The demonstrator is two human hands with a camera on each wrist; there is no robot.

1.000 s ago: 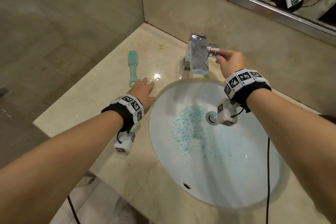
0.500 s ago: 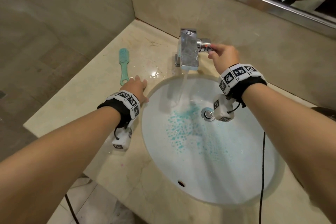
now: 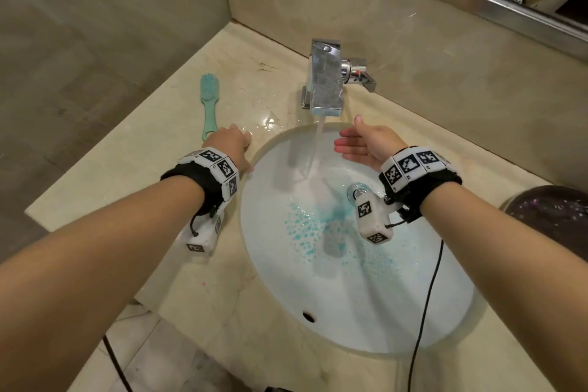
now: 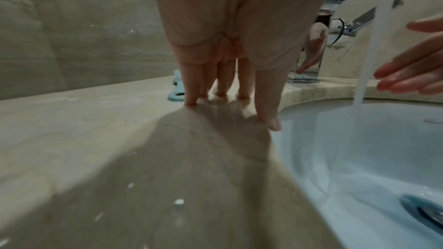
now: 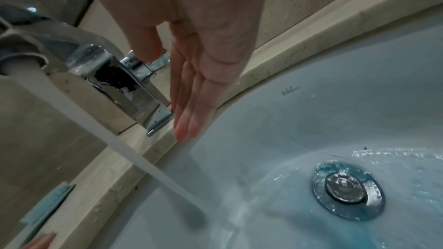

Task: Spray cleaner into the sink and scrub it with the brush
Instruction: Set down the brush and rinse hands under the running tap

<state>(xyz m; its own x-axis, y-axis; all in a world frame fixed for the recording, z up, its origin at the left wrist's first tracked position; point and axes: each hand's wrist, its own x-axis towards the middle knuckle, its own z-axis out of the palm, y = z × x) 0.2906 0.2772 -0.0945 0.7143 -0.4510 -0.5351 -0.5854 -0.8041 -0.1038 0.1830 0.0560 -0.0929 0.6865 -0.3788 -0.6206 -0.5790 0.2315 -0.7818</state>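
A: Start at the sink (image 3: 366,312). Your white basin has blue cleaner (image 3: 305,232) speckled across its floor, and the stream of water (image 3: 316,149) from the chrome tap (image 3: 324,79) lands just left of the drain (image 3: 358,191), turning the pool around it blue.

B: And your brush (image 3: 208,105)? It lies flat on the marble counter (image 3: 111,200), left of the tap, handle end just beside your left hand (image 3: 230,145). Nobody holds it.

A: Right. That left hand rests on its straight fingertips (image 4: 191,101) at the counter edge, thumb over the basin rim, gripping nothing.

B: Your right hand (image 3: 366,143) hangs flat and relaxed just beside the stream, fingers straight and together, clear of the tap lever (image 3: 362,76). I cannot tell whether it touches the water.

A: So which step? I'd judge the spraying is done and you're wetting or rinsing the bowl. I see no spray bottle anywhere.

B: If scrubbing is still owed, your left hand needs only a short reach to close round the brush handle, then carry the bristles down onto the blue patch.

A: Any writing? There's small dark script on the basin's back wall (image 5: 291,91) in the right wrist view, probably a maker's mark, too blurred to read. The wristbands (image 3: 413,165) show only black-and-white square codes.
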